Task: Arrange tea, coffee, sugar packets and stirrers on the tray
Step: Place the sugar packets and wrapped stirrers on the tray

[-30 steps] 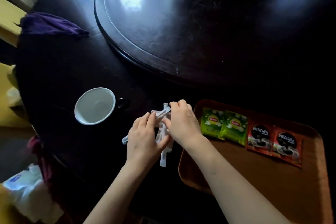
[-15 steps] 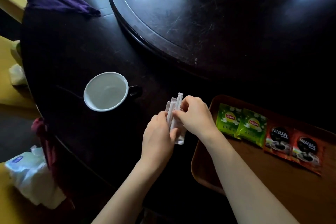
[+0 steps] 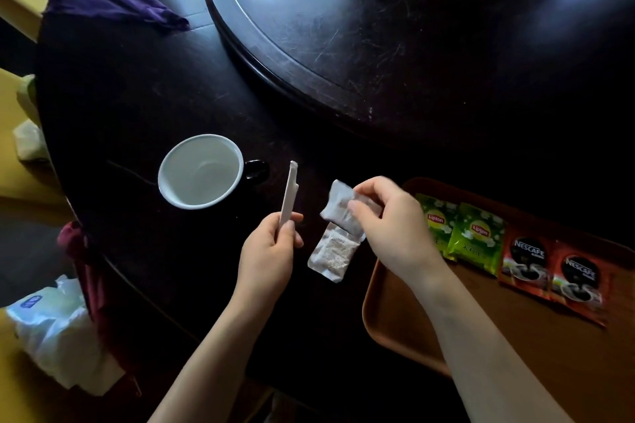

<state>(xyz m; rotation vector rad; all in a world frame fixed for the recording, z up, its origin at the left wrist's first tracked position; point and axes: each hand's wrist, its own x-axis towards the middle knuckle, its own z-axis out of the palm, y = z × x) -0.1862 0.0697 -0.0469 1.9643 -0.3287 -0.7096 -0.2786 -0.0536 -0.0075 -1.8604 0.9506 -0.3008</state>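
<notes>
Sugar packets [image 3: 338,233] — crinkly, translucent, right hand [image 3: 388,227], flat white stirrers [image 3: 288,194], left hand [image 3: 268,257].

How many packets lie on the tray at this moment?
4, in a row along the tray's far side: two green Lipton tea packets at the left, then two red Nescafe packets. None look hidden.

White cup [image 3: 201,171], purple cloth [image 3: 110,2], dark table [image 3: 137,96].
</notes>
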